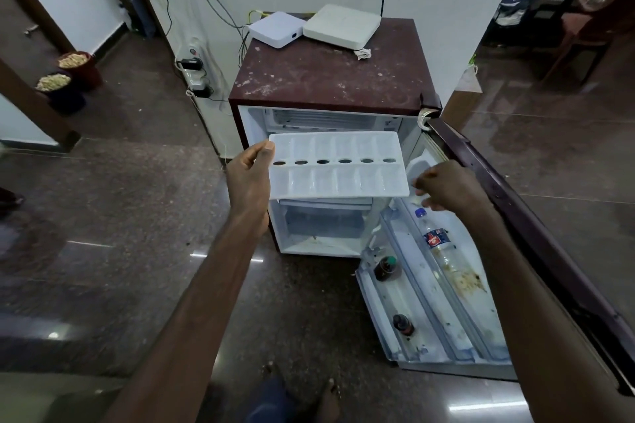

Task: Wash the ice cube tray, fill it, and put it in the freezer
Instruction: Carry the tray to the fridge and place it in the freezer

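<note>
A white ice cube tray [338, 165] with two rows of cells and a row of holes down its middle is held level in front of the open freezer compartment [326, 120] of a small maroon fridge [330, 79]. My left hand [249, 175] grips the tray's left edge, thumb on top. My right hand [443, 187] hovers just off the tray's right end with fingers loosely curled, and it holds nothing that I can see.
The fridge door [508, 233] stands open to the right, its shelves holding a plastic bottle [439, 244] and two small dark bottles [386, 268]. Two white boxes [309, 27] sit on the fridge top. Cables and a power strip [196, 75] hang at left. My bare feet stand below.
</note>
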